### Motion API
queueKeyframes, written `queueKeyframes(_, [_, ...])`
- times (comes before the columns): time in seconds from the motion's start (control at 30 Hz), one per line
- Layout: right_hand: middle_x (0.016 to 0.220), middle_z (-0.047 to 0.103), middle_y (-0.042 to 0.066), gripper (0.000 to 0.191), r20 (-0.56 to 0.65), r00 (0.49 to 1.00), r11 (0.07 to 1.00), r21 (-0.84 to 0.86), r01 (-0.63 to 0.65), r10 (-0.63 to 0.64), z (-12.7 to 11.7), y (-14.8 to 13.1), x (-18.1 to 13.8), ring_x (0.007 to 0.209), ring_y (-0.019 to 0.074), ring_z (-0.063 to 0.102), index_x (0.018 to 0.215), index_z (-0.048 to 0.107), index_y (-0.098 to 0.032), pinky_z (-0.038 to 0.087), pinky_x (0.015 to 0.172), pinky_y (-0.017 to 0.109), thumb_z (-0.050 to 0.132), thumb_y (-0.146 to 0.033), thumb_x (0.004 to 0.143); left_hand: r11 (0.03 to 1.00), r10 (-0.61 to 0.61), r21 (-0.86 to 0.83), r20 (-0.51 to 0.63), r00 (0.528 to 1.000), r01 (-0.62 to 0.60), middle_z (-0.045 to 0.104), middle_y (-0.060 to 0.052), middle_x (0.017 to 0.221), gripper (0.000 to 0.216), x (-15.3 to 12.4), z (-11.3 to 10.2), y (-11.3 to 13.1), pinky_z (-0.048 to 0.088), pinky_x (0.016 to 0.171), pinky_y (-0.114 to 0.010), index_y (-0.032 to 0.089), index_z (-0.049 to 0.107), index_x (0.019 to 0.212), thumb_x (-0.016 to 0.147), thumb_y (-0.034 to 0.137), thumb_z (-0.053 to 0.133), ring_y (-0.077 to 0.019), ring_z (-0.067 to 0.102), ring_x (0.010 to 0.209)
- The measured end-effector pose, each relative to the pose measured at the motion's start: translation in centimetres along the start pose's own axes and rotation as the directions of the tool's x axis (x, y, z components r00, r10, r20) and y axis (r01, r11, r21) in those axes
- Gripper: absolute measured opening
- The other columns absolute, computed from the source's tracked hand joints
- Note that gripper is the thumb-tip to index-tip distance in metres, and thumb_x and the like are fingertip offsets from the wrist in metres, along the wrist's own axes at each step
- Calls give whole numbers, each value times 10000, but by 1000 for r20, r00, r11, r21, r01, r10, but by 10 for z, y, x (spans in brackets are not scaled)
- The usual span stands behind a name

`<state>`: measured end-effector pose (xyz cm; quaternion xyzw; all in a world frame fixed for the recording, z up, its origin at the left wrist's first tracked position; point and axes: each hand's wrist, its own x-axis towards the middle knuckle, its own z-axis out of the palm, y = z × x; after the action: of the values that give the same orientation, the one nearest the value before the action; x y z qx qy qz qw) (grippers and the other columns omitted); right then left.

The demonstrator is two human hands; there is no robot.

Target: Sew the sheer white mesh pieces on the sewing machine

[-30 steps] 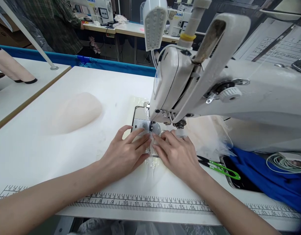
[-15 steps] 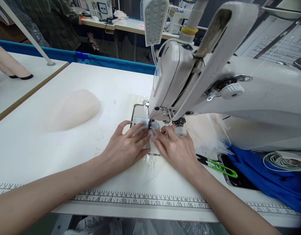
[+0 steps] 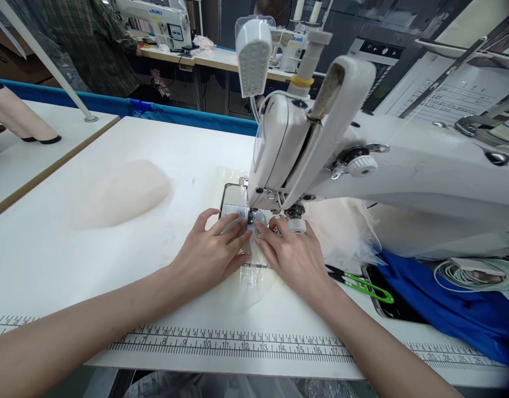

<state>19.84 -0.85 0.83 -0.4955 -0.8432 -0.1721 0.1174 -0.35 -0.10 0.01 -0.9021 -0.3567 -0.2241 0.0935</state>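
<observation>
Under the needle area of a white sewing machine (image 3: pixel 279 143), a thin sheer fabric (image 3: pixel 258 290) lies on the metal needle plate, with a shiny clear strip (image 3: pixel 249 273) along it. My left hand (image 3: pixel 213 243) rests flat, fingers spread, its fingertips just left of the presser foot (image 3: pixel 251 215). On the other side, my right hand (image 3: pixel 295 249) has its index finger and thumb pointing at the foot. Its other fingers are curled at the fabric, partly hidden under the machine's knob. More sheer fabric (image 3: pixel 341 226) is bunched beyond the right hand.
A pale rounded sheer piece (image 3: pixel 130 190) lies left on the white table. Green-handled snips (image 3: pixel 368 287), a phone (image 3: pixel 393 307), blue cloth (image 3: pixel 445 309) and a coiled cable (image 3: pixel 473 276) sit right. A printed ruler (image 3: pixel 225 345) runs along the front edge. A person (image 3: pixel 88 44) stands behind.
The camera view has shifted, so the machine appears slightly lower and farther left. Both hands stay beside the presser foot, with little visible change in the fabric.
</observation>
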Motion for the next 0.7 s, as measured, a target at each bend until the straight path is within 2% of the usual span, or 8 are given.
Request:
queueKeyframes(0.17, [994, 697, 115, 322, -34, 999, 999, -30, 10, -11, 3, 2, 1, 837, 220, 592, 1191, 677, -202, 324, 726, 352, 481, -333, 972, 1000, -15, -13, 27, 1000, 15, 665, -76, 1232, 337, 2, 0, -2, 295, 1039, -476, 179, 623, 1213, 978, 368, 473, -239, 560, 1200])
queueKeyframes(0.33, [947, 709, 118, 316, -39, 999, 999, -36, 17, -19, 5, 3, 2, 855, 232, 605, 1181, 681, -187, 339, 734, 359, 501, -332, 965, 1000, -22, -18, 63, 998, 23, 647, -79, 1259, 344, 4, 2, -5, 303, 1047, -497, 186, 604, 1227, 983, 380, 458, -245, 539, 1222])
queueKeyframes(0.43, [920, 717, 103, 283, -62, 997, 999, -4, 41, -41, -2, 5, -2, 824, 222, 617, 1138, 694, -173, 362, 748, 366, 494, -272, 964, 998, -4, -66, 42, 999, 7, 663, -68, 1218, 279, 4, -8, -4, 363, 1029, -454, 174, 608, 1187, 977, 300, 474, -231, 552, 1191])
queueKeyframes(0.5, [924, 719, 80, 254, -62, 996, 994, 80, 70, -65, -13, 7, -5, 790, 203, 622, 1081, 704, -168, 388, 739, 358, 490, -202, 948, 988, -25, -148, 99, 995, 40, 674, -61, 1145, 215, 2, -23, 0, 467, 898, -379, 168, 618, 1111, 956, 236, 485, -212, 598, 1073])
queueKeyframes(0.57, [1000, 705, 52, 210, 27, 995, 964, 252, 90, -100, -26, 11, -7, 788, 183, 629, 1052, 697, -185, 423, 711, 334, 543, -192, 908, 963, -61, -238, 274, 960, 129, 653, -60, 1075, 181, -1, -42, 7, 505, 689, -319, 174, 604, 1053, 899, 255, 556, -197, 612, 897])
queueKeyframes(0.6, [1074, 683, 41, 210, 110, 985, 929, 360, 87, -135, -33, 12, -8, 816, 178, 636, 1068, 682, -200, 443, 701, 317, 601, -217, 876, 951, -53, -265, 363, 930, 158, 636, -62, 1061, 243, -2, -50, 11, 504, 642, -318, 176, 590, 1050, 844, 299, 626, -204, 601, 860])
queueKeyframes(0.67, [1174, 627, 16, 231, 271, 940, 859, 510, 43, -208, -42, 14, -9, 832, 156, 643, 1072, 661, -237, 464, 661, 284, 663, -244, 841, 951, -16, -265, 474, 881, 160, 612, -60, 1036, 326, -5, -59, 19, 510, 652, -347, 178, 577, 1011, 737, 290, 712, -232, 578, 869])
queueKeyframes(0.7, [1157, 623, 4, 162, 321, 920, 838, 545, 14, -224, -44, 15, -9, 803, 139, 640, 1024, 662, -244, 461, 630, 269, 639, -236, 864, 961, -3, -239, 493, 870, 139, 606, -60, 1019, 301, -7, -59, 22, 512, 682, -365, 175, 575, 983, 718, 234, 706, -244, 567, 884])
